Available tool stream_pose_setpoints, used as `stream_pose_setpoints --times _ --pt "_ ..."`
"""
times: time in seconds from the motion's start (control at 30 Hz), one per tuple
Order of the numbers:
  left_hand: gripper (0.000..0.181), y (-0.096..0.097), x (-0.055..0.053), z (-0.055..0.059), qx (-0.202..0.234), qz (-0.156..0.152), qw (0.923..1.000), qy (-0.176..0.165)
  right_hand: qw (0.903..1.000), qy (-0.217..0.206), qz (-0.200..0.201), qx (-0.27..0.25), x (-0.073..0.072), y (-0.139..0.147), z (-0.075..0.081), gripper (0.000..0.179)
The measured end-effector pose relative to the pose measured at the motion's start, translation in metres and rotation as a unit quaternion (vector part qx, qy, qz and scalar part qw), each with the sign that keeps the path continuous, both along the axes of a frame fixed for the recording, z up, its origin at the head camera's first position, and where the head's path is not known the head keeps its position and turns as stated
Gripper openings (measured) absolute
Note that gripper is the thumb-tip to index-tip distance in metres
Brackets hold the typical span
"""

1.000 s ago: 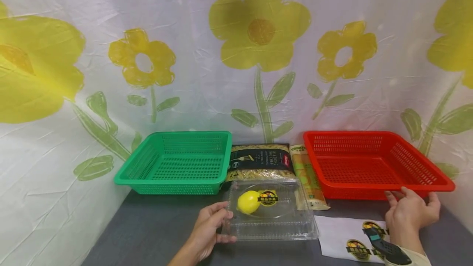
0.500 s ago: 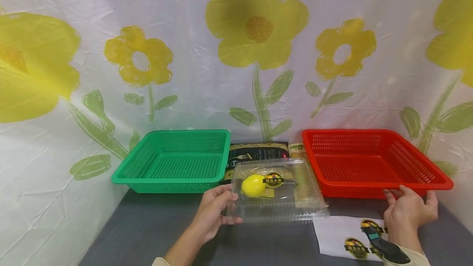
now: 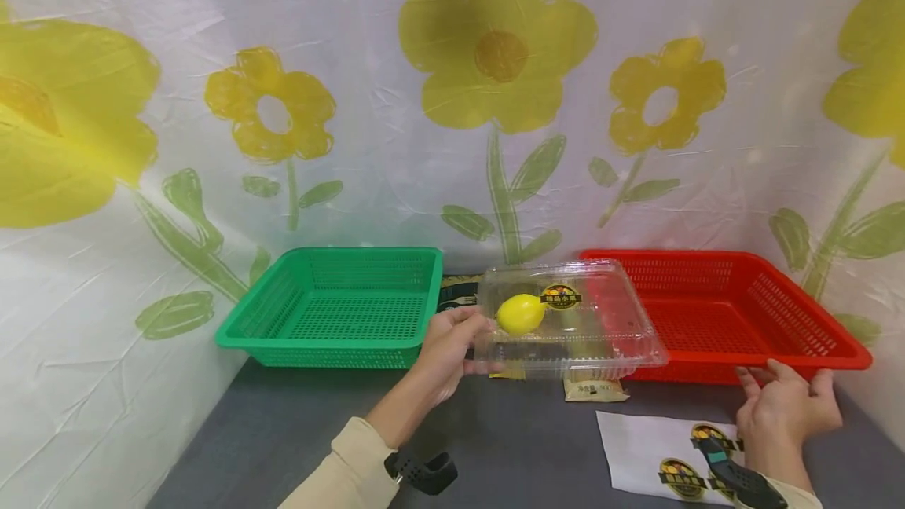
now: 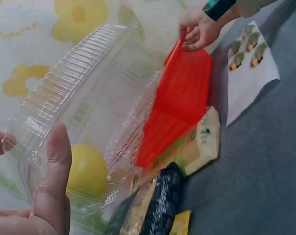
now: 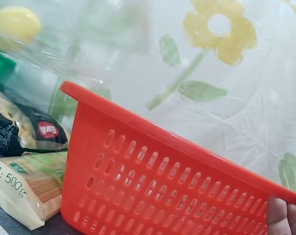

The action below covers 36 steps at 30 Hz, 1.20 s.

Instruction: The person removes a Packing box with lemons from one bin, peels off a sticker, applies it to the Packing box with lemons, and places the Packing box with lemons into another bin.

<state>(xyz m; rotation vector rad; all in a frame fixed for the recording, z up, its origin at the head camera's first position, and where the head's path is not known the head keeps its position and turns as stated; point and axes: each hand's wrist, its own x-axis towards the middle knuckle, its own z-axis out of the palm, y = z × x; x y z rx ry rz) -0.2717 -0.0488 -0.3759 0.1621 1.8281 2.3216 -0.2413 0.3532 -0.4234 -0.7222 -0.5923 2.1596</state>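
My left hand [image 3: 448, 348] grips the left edge of a clear plastic clamshell box [image 3: 608, 336], thumb on top and fingers below. Inside the box lies a yellow lemon [image 3: 521, 313], and a black round fruit sticker [image 3: 561, 296] is on the lid. The box is raised above the table, its right part overlapping the red basket [image 3: 721, 328] in the head view. My right hand [image 3: 788, 407] holds the front rim of that basket, fingers curled at its edge. In the left wrist view, the lemon [image 4: 86, 170] shows through the plastic behind my thumb.
A green basket [image 3: 339, 320] stands at the back left. Between the baskets lie a dark pasta bag [image 5: 30, 127] and a pale noodle packet [image 5: 37, 188]. A white sticker sheet [image 3: 636, 446] rests on the grey table [image 3: 297, 422]; a flowered curtain hangs behind.
My left hand has lifted the clamshell box with the lemon and carried it right and away, from in front of the packets toward the red basket. My right hand stays at the basket rim.
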Motion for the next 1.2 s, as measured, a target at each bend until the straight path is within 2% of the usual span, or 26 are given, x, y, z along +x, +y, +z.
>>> stream_pose_setpoints --times 0.07,0.17,0.27,0.43,0.57,0.67,0.73,0.83,0.93,1.03,1.13,1.2 --pt "0.046 0.011 -0.007 0.003 0.007 -0.007 0.9999 0.004 1.0000 0.004 0.000 -0.002 0.000 0.001 0.000 0.085" --pt "0.019 0.028 -0.016 0.009 0.026 -0.020 0.9995 0.004 1.0000 0.005 0.000 -0.004 0.001 0.002 0.000 0.085" --pt "0.013 0.044 -0.022 0.012 0.049 -0.023 0.9985 -0.008 1.0000 0.000 0.004 -0.002 0.001 0.001 -0.001 0.084" --pt "0.025 0.071 -0.034 0.013 0.070 -0.033 0.9968 -0.017 1.0000 -0.003 0.004 0.000 0.001 -0.001 -0.003 0.085" --pt "0.025 0.095 -0.045 0.014 0.040 -0.021 0.9989 -0.013 1.0000 -0.006 0.003 -0.001 0.001 0.000 -0.003 0.085" --pt "0.019 0.115 -0.052 0.017 0.000 0.004 0.9999 -0.010 1.0000 -0.004 0.004 -0.001 0.001 0.001 -0.003 0.084" --pt "0.014 0.128 -0.055 0.020 -0.007 0.017 0.9998 -0.008 1.0000 -0.002 0.004 0.000 0.001 0.002 -0.003 0.084" --pt "0.018 0.147 -0.057 0.025 0.011 0.025 0.9996 -0.007 1.0000 0.004 0.002 -0.003 0.001 0.002 -0.003 0.084" --pt "0.024 0.166 -0.059 0.026 0.056 0.013 0.9982 -0.016 0.9999 0.013 -0.003 -0.003 0.000 0.003 -0.002 0.083" --pt "0.023 0.180 -0.060 0.023 0.083 0.009 0.9961 -0.029 0.9999 0.016 -0.004 -0.001 0.000 0.002 -0.004 0.083" --pt "0.030 0.191 -0.060 0.019 0.076 0.025 0.9959 -0.041 0.9999 0.012 0.000 0.007 0.000 -0.001 -0.007 0.083" --pt "0.032 0.198 -0.059 0.015 0.057 0.038 0.9966 -0.047 0.9999 0.010 0.002 0.012 0.000 -0.001 -0.008 0.084"
